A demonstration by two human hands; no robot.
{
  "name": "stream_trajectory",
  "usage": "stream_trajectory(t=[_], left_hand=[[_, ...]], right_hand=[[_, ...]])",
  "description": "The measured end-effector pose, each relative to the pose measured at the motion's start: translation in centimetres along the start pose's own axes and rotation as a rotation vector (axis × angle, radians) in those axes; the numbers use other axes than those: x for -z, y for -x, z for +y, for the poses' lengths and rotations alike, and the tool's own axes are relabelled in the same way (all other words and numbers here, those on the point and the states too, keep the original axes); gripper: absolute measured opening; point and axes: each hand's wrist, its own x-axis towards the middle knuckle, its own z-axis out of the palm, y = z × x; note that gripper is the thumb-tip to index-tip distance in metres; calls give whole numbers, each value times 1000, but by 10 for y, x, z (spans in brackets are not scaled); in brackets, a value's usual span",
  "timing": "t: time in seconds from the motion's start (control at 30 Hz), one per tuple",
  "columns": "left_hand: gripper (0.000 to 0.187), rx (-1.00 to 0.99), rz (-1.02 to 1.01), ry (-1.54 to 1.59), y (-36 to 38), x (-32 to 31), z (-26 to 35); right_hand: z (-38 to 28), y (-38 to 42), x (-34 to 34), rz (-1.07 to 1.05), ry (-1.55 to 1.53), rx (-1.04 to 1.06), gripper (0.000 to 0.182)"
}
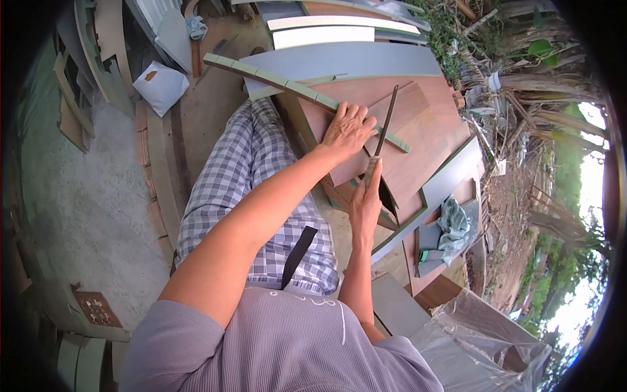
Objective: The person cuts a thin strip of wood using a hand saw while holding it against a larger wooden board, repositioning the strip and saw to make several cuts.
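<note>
Slantwise, a long green-edged strip (287, 85) runs over the wooden panels (408, 153), its left end jutting past them. The left hand (351, 129) bears down on it, fingers bent over it near its right end. Just beside, the right hand (367, 206) grips the handle of a narrow dark tool (388, 121), tip pointing away.
</note>
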Motion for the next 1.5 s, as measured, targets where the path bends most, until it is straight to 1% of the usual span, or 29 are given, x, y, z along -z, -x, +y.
stream_trajectory(t=[0.07, 0.13, 0.23, 0.3, 0.33, 0.43, 0.47, 0.53, 0.57, 0.63, 0.7, 0.77, 0.83, 0.93, 1.0, 1.07, 1.2, 1.27, 1.37, 1.4, 1.47, 1.5], left_hand=[[21, -2, -31, -40, 3, -1, -1], [22, -4, -4, -76, 4, -1, -4], [22, -27, -19, -69, 8, 1, -1], [23, -29, -44, -109, 8, 1, 0], [23, -29, -47, -107, 7, 1, 0], [22, -38, -36, -74, 10, 1, 2], [22, -34, -31, -61, 10, 0, 2], [22, -36, -20, -62, 6, 2, 1], [22, -41, -16, -81, 7, 1, 1], [23, -43, -2, -112, 8, 0, -2], [22, -42, 15, -80, 7, -3, -3], [22, -37, 10, -76, 6, 1, -2], [22, -39, -7, -69, 7, 3, -1], [22, -32, -9, -93, 6, 2, -3], [23, -29, -9, -75, 7, 3, -1], [23, -27, -24, -52, 8, 3, 0], [22, -9, -19, -62, 5, 4, -2], [22, -2, -19, -56, 4, 6, -3], [22, 0, -40, -36, 3, 6, -2], [22, 3, -52, -31, 4, 6, -2], [22, -3, -39, -28, 2, 4, -4], [22, -13, -18, -27, 4, 4, -2]], right_hand=[[-8, -21, 2, 18, 37, 63, 61], [-12, -24, 3, -10, -19, 41, 61], [-3, -7, 1, -10, 7, 27, 61], [16, 15, -8, 49, 76, 115, 63], [16, 26, -8, 49, 78, 112, 63], [7, 45, -1, -13, 104, 6, 63], [9, 39, 0, -10, 105, -5, 63], [10, 15, -3, 49, 49, 94, 63], [4, 3, -3, 45, 45, 100, 63], [-11, -18, -1, 21, 56, 24, 63], [-14, -21, 1, 6, 38, 21, 62], [-9, -13, 3, -13, 28, -3, 61], [-1, 11, 0, 4, 28, 48, 62], [11, 47, -5, -12, 57, 14, 63], [11, 45, -1, -11, 78, 9, 63], [0, 18, 6, -20, -12, 4, 61], [-10, -24, 3, -18, -4, 44, 60], [-4, -19, 0, -1, 19, 63, 62], [16, 21, -8, 55, 33, 179, 62], [20, 35, -9, 53, 34, 173, 62], [12, 58, -6, -8, 64, 44, 63], [8, 55, 0, -68, 80, -36, 62]])
